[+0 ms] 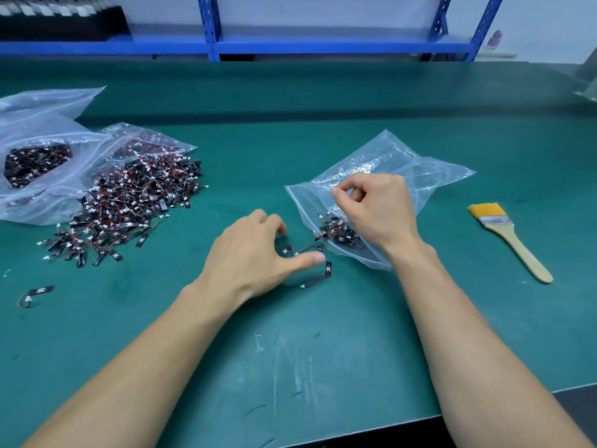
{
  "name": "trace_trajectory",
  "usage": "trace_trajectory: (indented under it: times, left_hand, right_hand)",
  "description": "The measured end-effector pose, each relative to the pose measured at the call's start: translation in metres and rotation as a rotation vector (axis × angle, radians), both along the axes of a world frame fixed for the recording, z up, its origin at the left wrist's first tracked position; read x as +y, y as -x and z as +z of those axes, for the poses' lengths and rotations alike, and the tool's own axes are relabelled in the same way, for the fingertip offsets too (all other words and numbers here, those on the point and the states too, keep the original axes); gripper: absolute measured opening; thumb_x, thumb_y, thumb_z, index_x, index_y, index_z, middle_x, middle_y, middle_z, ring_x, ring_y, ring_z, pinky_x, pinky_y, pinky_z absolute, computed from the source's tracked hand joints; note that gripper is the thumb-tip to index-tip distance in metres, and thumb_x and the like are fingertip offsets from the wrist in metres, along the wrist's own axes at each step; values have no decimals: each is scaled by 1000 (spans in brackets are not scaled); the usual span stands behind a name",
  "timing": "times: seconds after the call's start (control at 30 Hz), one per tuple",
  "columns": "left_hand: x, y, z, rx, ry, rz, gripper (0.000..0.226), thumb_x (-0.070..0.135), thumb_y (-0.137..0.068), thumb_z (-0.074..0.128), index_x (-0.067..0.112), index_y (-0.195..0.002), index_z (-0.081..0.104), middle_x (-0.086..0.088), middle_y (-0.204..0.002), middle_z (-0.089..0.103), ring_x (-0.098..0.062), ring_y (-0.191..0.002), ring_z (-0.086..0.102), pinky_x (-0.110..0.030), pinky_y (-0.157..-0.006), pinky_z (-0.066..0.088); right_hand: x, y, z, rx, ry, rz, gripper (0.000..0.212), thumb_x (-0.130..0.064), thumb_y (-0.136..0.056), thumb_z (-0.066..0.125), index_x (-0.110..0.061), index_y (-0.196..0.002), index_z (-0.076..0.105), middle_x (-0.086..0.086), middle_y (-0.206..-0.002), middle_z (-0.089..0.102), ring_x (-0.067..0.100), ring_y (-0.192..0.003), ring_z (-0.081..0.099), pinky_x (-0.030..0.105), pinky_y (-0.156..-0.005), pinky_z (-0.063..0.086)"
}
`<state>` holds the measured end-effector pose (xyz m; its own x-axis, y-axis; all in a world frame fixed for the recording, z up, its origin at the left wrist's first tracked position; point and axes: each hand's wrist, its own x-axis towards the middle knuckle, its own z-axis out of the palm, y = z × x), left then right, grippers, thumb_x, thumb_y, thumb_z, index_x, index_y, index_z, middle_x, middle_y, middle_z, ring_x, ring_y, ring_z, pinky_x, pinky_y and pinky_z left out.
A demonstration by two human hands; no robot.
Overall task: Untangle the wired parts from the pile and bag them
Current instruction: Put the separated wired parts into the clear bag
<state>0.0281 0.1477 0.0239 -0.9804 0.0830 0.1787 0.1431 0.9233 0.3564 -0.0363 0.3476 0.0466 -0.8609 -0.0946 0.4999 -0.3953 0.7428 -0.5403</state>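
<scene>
A big tangled pile of wired parts (129,202), black strips with red wires and white plugs, lies on the green mat at the left. A clear bag (387,163) lies at centre right with a few parts (336,232) inside near its mouth. My right hand (374,205) pinches the bag's upper mouth edge and holds it up. My left hand (255,257) hovers with curled fingers over two loose wired parts (310,263) just outside the bag's mouth; whether it grips one is hidden.
Two more clear bags (42,163) with parts lie at the far left. A single part (35,294) lies alone at the left front. A yellow-bristled brush (510,234) rests at the right. Blue shelving (258,43) stands behind the bench.
</scene>
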Motion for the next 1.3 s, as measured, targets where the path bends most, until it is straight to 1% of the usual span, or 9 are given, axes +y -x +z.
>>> trace_trajectory:
  times: [0.1,0.3,0.47,0.57,0.67,0.83,0.93,1.13,1.3]
  left_hand:
    - [16,-13,-2,-70,62,-75,91,101,-54,38,32,-108,60,12,-100,46,-12,-101,47,-37,-83,51]
    - [32,-11,-9,-74,17,-234,55,65,-85,60,37,-132,57,9,-110,44,-14,-104,42,-35,-88,47]
    - [29,-7,-7,-14,-84,-288,17,35,-94,64,29,-109,72,8,-102,58,-16,-94,56,-35,-83,45]
    - [27,-4,-7,18,-68,-310,8,25,-95,63,25,-100,69,7,-97,60,-19,-92,58,-36,-80,46]
    - [21,-1,-7,37,-75,-328,7,19,-95,62,22,-99,67,6,-95,61,-18,-91,58,-37,-82,46]
    - [11,4,-4,187,-262,-246,10,13,-88,72,21,-93,72,10,-80,62,-10,-72,55,-33,-74,50]
    - [23,17,3,255,-328,-175,8,14,-86,74,20,-91,72,8,-78,66,-12,-72,59,-35,-74,52]
    - [56,36,5,284,-168,-156,20,37,-89,71,30,-107,71,11,-98,69,-17,-93,59,-40,-73,51]
    - [34,34,-3,421,-186,-260,24,13,-89,71,15,-113,72,4,-117,69,-23,-110,60,-35,-94,48]
  right_hand:
    - [0,0,0,6,0,-3,12,-29,-87,70,-24,-79,77,-17,-50,52,14,-59,55,37,-65,52]
    - [0,0,0,10,-3,-9,13,-29,-87,70,-23,-78,77,-16,-49,51,14,-57,53,38,-65,52]
    - [1,1,-2,10,12,-3,13,-27,-88,70,-23,-76,76,-15,-47,48,8,-52,47,36,-62,51]
    - [2,1,-1,5,22,-6,13,-26,-88,70,-23,-76,76,-15,-47,48,6,-51,47,36,-61,50]
    - [3,1,-1,1,22,-8,12,-25,-88,70,-23,-77,76,-15,-47,49,7,-52,47,36,-61,50]
    - [2,1,0,-2,17,-6,13,-26,-89,70,-20,-80,77,-16,-49,49,13,-55,49,36,-64,51]
    - [0,1,1,11,22,0,13,-27,-88,71,-19,-80,78,-15,-49,51,15,-56,52,38,-66,52]
    - [3,0,3,22,69,6,11,-26,-87,72,-26,-77,76,-14,-48,52,5,-52,50,35,-65,51]
    - [1,0,3,43,56,3,12,-28,-88,71,-23,-79,77,-14,-48,52,4,-52,50,35,-63,51]
